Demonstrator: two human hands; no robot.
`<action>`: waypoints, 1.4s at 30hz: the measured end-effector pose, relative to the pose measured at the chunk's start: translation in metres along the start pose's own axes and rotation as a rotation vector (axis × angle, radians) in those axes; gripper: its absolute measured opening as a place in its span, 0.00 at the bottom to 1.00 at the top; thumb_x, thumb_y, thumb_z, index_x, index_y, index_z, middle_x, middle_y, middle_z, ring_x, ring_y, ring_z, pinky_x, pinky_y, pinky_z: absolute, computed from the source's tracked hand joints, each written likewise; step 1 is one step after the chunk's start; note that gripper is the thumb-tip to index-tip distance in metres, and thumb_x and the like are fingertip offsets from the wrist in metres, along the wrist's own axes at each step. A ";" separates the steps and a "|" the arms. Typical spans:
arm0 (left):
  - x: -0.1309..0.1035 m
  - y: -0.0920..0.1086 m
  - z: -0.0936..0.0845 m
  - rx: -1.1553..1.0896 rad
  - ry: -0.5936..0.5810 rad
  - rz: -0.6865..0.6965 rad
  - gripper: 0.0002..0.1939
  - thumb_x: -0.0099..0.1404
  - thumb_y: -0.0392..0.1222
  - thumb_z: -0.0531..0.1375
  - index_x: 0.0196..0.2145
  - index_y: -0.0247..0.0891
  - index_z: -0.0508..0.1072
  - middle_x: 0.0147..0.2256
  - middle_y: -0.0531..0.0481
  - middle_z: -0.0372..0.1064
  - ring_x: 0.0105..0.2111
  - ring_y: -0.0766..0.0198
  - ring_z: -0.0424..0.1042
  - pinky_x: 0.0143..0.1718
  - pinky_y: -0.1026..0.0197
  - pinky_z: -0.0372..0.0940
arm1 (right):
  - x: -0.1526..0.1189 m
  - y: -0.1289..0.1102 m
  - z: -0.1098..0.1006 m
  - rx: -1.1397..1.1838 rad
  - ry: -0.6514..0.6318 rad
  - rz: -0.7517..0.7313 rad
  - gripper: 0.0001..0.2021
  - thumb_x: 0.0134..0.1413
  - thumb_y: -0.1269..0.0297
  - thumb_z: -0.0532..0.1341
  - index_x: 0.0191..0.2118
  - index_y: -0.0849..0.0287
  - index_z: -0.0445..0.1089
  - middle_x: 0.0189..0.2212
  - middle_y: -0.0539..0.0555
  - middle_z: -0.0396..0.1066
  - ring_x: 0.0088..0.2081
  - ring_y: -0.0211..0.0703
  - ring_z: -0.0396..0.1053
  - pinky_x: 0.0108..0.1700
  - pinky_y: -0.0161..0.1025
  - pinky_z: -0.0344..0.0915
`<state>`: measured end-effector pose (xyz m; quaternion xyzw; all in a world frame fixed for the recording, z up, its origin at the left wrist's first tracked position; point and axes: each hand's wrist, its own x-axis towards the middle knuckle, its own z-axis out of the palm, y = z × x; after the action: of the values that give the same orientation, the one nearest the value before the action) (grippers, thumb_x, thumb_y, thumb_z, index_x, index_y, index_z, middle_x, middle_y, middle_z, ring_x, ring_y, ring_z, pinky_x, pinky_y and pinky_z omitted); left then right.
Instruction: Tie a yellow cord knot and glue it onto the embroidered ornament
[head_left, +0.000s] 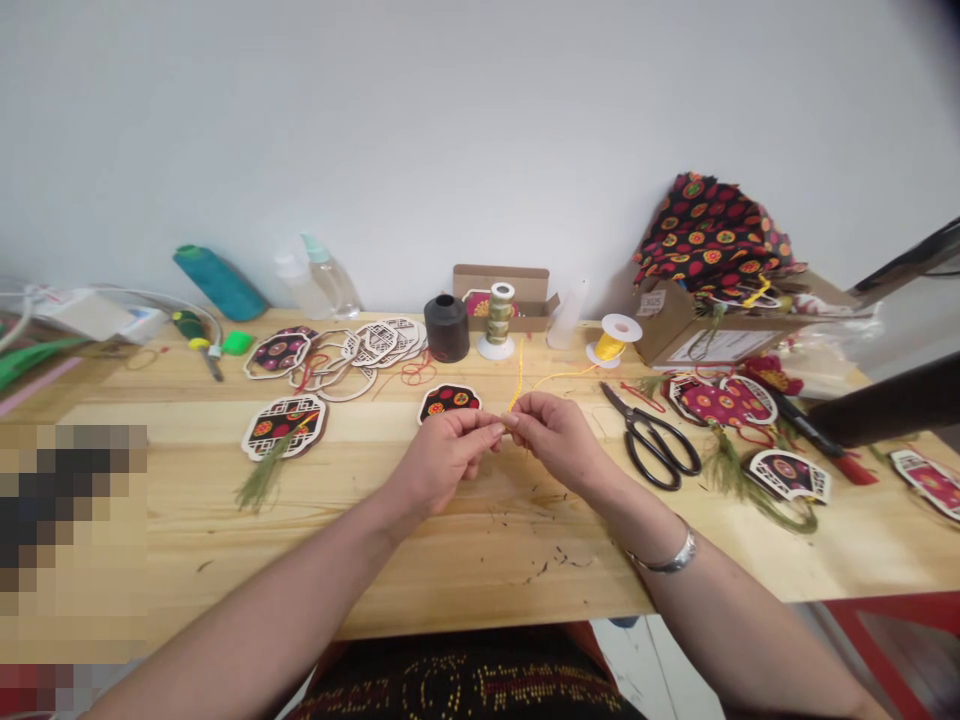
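Observation:
My left hand (448, 455) and my right hand (564, 440) meet over the middle of the wooden table, both closed in a pinch with their fingertips almost touching. A thin yellow cord (520, 372) rises from between those fingertips and lies toward the back of the table. The pinched part is hidden by my fingers. Just behind my left hand is a black ornament with floral fabric and a pale rim (450, 402), partly covered by it. A spool of yellow cord (613, 340) stands behind my right hand, its loose strand trailing left. Black-handled scissors (652, 440) lie to the right.
Wooden lattice frames (382, 343), a tasselled ornament (285, 428) and a teal thread cone (220, 283) lie at left. Black (447, 330) and green (500, 320) thread spools stand behind. At right, a cardboard box (697, 325) holds patterned fabric; more ornaments lie before it.

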<state>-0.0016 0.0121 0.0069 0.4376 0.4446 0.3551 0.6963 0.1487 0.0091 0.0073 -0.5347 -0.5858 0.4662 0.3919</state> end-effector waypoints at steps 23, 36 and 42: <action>0.005 -0.002 -0.006 0.043 0.084 0.062 0.07 0.51 0.41 0.64 0.26 0.34 0.76 0.21 0.53 0.68 0.14 0.77 0.50 0.15 0.68 0.43 | -0.002 -0.002 -0.006 -0.118 -0.043 -0.116 0.12 0.58 0.61 0.51 0.29 0.60 0.67 0.24 0.49 0.66 0.26 0.34 0.59 0.31 0.33 0.56; 0.011 -0.007 -0.007 0.013 0.272 0.111 0.10 0.49 0.42 0.65 0.28 0.32 0.76 0.20 0.52 0.69 0.15 0.77 0.50 0.16 0.69 0.43 | -0.016 -0.005 0.005 -0.703 0.169 -0.293 0.13 0.59 0.60 0.52 0.28 0.59 0.67 0.23 0.51 0.70 0.23 0.35 0.62 0.27 0.33 0.53; 0.009 -0.005 -0.004 -0.117 0.231 0.045 0.12 0.47 0.42 0.67 0.27 0.31 0.75 0.15 0.56 0.62 0.14 0.78 0.48 0.15 0.70 0.42 | -0.021 0.010 0.020 -1.054 0.150 -0.690 0.10 0.60 0.71 0.49 0.31 0.62 0.66 0.23 0.52 0.69 0.24 0.38 0.63 0.27 0.36 0.52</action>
<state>-0.0016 0.0196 -0.0010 0.3620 0.4906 0.4440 0.6566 0.1346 -0.0144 -0.0064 -0.4674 -0.8463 -0.0765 0.2436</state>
